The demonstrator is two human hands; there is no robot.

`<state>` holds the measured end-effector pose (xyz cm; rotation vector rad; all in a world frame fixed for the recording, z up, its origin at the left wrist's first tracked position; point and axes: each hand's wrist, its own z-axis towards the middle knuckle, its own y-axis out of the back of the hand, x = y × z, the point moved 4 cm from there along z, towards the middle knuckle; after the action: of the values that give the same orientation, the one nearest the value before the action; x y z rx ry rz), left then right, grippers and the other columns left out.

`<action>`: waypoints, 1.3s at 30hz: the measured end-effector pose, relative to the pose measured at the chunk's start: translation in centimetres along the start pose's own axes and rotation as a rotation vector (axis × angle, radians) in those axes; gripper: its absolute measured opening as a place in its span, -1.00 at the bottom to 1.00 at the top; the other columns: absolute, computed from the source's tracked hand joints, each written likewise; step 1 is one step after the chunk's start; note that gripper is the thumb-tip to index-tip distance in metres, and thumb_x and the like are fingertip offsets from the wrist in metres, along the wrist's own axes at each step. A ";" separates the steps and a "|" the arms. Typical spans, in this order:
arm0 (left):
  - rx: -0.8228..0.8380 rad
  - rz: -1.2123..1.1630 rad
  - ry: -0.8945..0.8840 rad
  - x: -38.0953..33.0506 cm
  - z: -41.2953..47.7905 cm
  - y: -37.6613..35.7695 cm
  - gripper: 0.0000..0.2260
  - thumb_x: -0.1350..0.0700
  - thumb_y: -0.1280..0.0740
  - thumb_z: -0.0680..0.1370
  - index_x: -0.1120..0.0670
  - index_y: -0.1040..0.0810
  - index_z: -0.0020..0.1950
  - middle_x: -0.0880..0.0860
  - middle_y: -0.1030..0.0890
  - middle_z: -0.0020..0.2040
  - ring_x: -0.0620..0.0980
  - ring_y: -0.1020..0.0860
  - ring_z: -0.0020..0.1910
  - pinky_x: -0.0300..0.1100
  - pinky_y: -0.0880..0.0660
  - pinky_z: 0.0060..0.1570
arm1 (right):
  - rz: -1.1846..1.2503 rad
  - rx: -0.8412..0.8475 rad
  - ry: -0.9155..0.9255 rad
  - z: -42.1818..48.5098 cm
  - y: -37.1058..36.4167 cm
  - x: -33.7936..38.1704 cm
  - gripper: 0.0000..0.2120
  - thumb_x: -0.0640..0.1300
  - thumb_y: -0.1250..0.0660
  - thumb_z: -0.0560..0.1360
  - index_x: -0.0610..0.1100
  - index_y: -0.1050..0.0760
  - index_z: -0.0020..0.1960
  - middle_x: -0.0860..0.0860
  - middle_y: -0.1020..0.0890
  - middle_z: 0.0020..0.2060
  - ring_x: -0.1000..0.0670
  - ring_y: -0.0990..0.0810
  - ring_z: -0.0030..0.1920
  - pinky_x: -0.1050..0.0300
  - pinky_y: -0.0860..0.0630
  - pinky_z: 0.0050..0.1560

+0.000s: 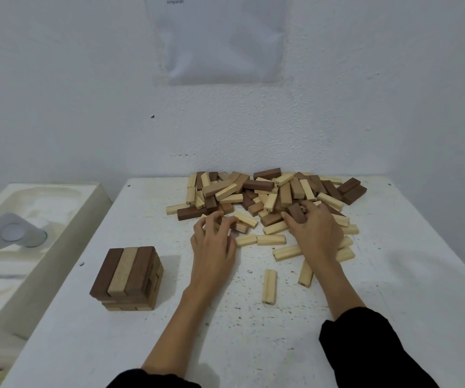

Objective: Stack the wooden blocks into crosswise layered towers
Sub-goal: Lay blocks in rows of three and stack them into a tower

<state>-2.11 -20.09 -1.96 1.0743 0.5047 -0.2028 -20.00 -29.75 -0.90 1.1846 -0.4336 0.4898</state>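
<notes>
Wooden pile (267, 194) lies at the table's (394, 275) far side, under both hands' fingertips. The right hand (316, 231) grips a dark block (295, 213). The left hand (214, 239) curls over the pile's near edge; its hold cannot be told. The tower (127, 275) stands nearer and leftward, closest to the left hand; its top layer runs near-to-far.

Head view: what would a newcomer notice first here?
The loose pile of light and dark wooden blocks at the far edge of the table, with the left hand and right hand in its near side; the right hand grips a dark block. Next, the short crosswise tower standing alone toward the left edge.
</notes>
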 end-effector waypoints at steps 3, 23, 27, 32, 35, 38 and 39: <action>-0.007 -0.007 -0.005 0.0 -0.1 0.0 -0.71 0.17 -0.17 0.58 -0.02 -0.44 0.29 0.01 -0.32 0.37 0.03 -0.16 0.34 -0.15 -0.15 0.12 | 0.077 -0.019 -0.024 -0.1 0.3 -0.2 -0.61 0.09 -0.42 0.39 -0.07 -0.57 0.15 -0.09 -0.55 -0.04 -0.11 -0.56 -0.06 0.15 -0.35 -0.26; -0.023 -0.105 0.025 0.5 -0.1 0.2 -0.79 0.16 -0.25 0.56 -0.01 -0.51 0.17 -0.05 -0.40 0.31 -0.02 -0.17 0.34 -0.20 -0.09 0.14 | 0.140 -0.043 0.011 -1.0 1.2 -0.8 -0.60 -0.06 -0.46 0.40 -0.01 -0.53 0.22 -0.07 -0.59 0.00 -0.09 -0.56 0.00 0.18 -0.36 -0.25; -0.042 -0.097 0.024 0.7 0.1 0.4 -0.81 0.13 -0.26 0.56 -0.02 -0.53 0.14 -0.10 -0.44 0.25 -0.05 -0.20 0.34 -0.23 -0.02 0.12 | 0.266 -0.124 0.020 -1.2 1.7 -0.8 -0.66 -0.09 -0.49 0.37 -0.04 -0.57 0.14 -0.05 -0.63 -0.03 -0.09 -0.58 -0.02 0.15 -0.42 -0.21; -0.078 -0.115 0.021 0.7 0.2 0.6 -0.94 0.11 -0.29 0.57 -0.02 -0.52 0.00 -0.18 -0.51 0.03 -0.11 -0.30 0.30 -0.09 0.11 0.33 | 0.483 -0.238 0.170 -2.0 3.0 0.0 -0.68 -0.15 -0.49 0.38 -0.14 -0.57 0.11 -0.02 -0.63 -0.01 0.04 -0.55 0.00 0.21 -0.49 -0.08; -0.084 -0.098 0.007 0.6 0.1 0.7 -0.91 0.11 -0.26 0.59 -0.01 -0.51 0.06 -0.13 -0.52 0.05 -0.08 -0.35 0.26 -0.06 0.15 0.36 | 0.620 -0.208 0.165 -3.4 3.6 0.8 -0.70 -0.12 -0.48 0.39 -0.11 -0.57 0.10 0.11 -0.60 -0.07 0.15 -0.55 -0.04 0.36 -0.51 -0.13; -0.060 -0.016 -0.013 0.6 0.2 0.3 -0.81 0.10 -0.20 0.62 0.01 -0.54 0.18 -0.02 -0.50 0.10 -0.01 -0.37 0.23 -0.04 0.08 0.34 | 0.735 -0.153 0.165 -5.5 3.9 1.8 -0.72 -0.11 -0.46 0.39 -0.02 -0.53 0.08 0.24 -0.56 -0.11 0.26 -0.56 -0.07 0.33 -0.54 -0.17; -0.058 0.002 -0.029 0.5 0.2 0.3 -0.80 0.10 -0.20 0.62 0.02 -0.56 0.17 0.00 -0.50 0.09 0.02 -0.39 0.20 -0.05 0.03 0.30 | 0.761 -0.132 0.173 -6.3 4.0 1.9 -0.72 -0.12 -0.46 0.39 0.00 -0.52 0.07 0.25 -0.56 -0.09 0.29 -0.55 -0.04 0.33 -0.54 -0.15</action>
<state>-1.48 -20.06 -1.91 1.0138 0.4810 -0.2004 -20.33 -22.36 1.27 0.8108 -0.7546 1.1899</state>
